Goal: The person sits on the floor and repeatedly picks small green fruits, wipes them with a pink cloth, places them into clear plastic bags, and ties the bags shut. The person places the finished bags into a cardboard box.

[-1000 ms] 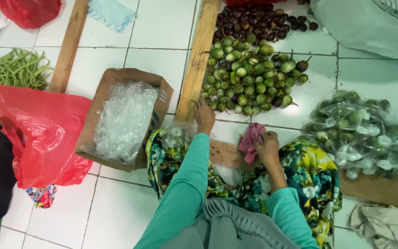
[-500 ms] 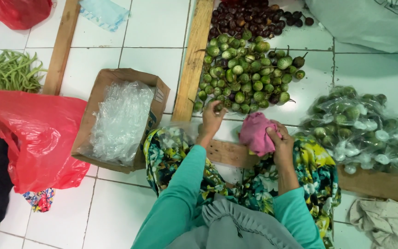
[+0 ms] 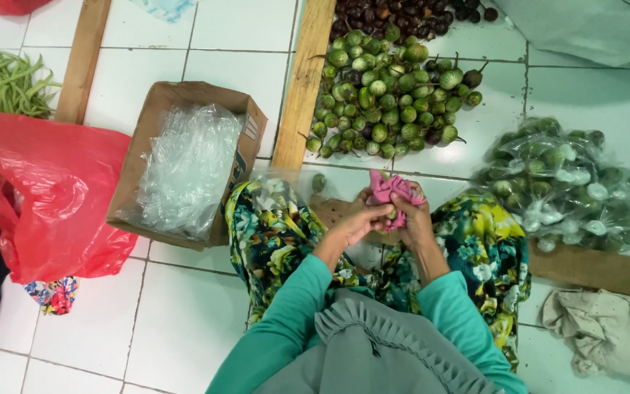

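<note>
My left hand (image 3: 357, 219) and my right hand (image 3: 411, 217) meet in front of my knees. The right hand grips a crumpled pink cloth (image 3: 386, 188). Between the fingers of the left hand sits a small round green eggplant (image 3: 390, 213), pressed against the cloth. Just beyond the hands lies a heap of small green eggplants (image 3: 388, 98) on the white tiled floor. My legs are covered by a flowered green and yellow skirt (image 3: 275, 237), and both sleeves are teal.
A cardboard box (image 3: 156, 124) filled with clear plastic bags stands at the left, beside a red plastic bag (image 3: 45, 193) and green beans (image 3: 1, 82). Dark purple fruits (image 3: 402, 14) lie beyond the heap. A clear bag of eggplants (image 3: 563, 182) lies right. Wooden planks (image 3: 302, 80) divide the floor.
My left hand drew back from the eggplant heap with one eggplant and joined the right hand at the pink cloth. The view shifted slightly.
</note>
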